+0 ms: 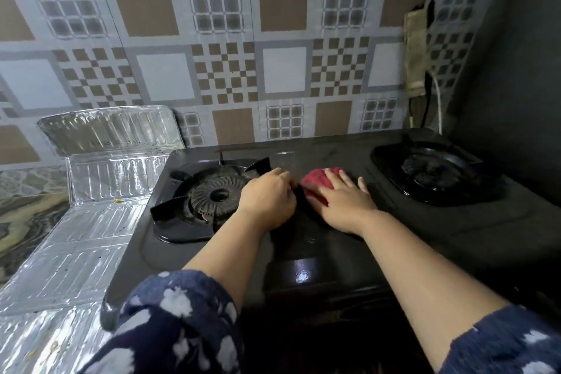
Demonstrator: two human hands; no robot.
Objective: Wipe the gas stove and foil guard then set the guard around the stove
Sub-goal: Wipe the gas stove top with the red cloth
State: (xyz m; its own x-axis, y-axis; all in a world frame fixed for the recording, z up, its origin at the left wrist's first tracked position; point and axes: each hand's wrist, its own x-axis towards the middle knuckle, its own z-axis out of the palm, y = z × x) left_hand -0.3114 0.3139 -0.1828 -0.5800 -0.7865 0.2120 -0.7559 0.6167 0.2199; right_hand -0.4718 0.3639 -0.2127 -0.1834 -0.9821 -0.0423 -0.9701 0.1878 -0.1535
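Observation:
A black two-burner gas stove [303, 252] fills the middle of the view, with one burner at the left [212, 196] and one at the right [431, 171]. A red cloth [315, 181] lies on the stove top between the burners. My right hand [346, 200] presses flat on the cloth, fingers spread. My left hand [267, 199] is curled beside it, its fingers at the cloth's left edge. The silver foil guard [91, 222] lies unfolded to the left of the stove, its far panel leaning against the wall.
A patterned tile wall [224, 48] stands right behind the stove. At the right, cables and a wrapped power strip [416, 55] hang down the wall near a dark side panel [516, 70]. A marbled countertop [24, 209] shows at the far left.

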